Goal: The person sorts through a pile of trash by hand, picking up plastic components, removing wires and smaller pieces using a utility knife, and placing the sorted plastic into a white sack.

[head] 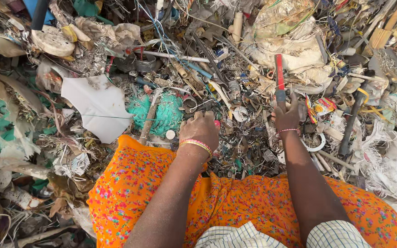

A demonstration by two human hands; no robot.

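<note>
My left hand (pixel 200 128) rests knuckles up on a heap of scrap just past my orange flowered lap (pixel 235 202); its fingers curl down into the small metal and plastic bits, and what they hold is hidden. A bangle circles that wrist. My right hand (pixel 286 117) grips the dark lower end of a red-handled tool (pixel 279 76) that points away from me over the heap. A thin bracelet sits on that wrist.
Mixed waste surrounds me: a white plastic sheet shard (pixel 98 104) and green netting (pixel 161 112) at left, a white pipe (pixel 171 56) beyond, sacks (pixel 290 46) at the back right, a dark rod (pixel 351 121) and white fibres (pixel 391 156) at right.
</note>
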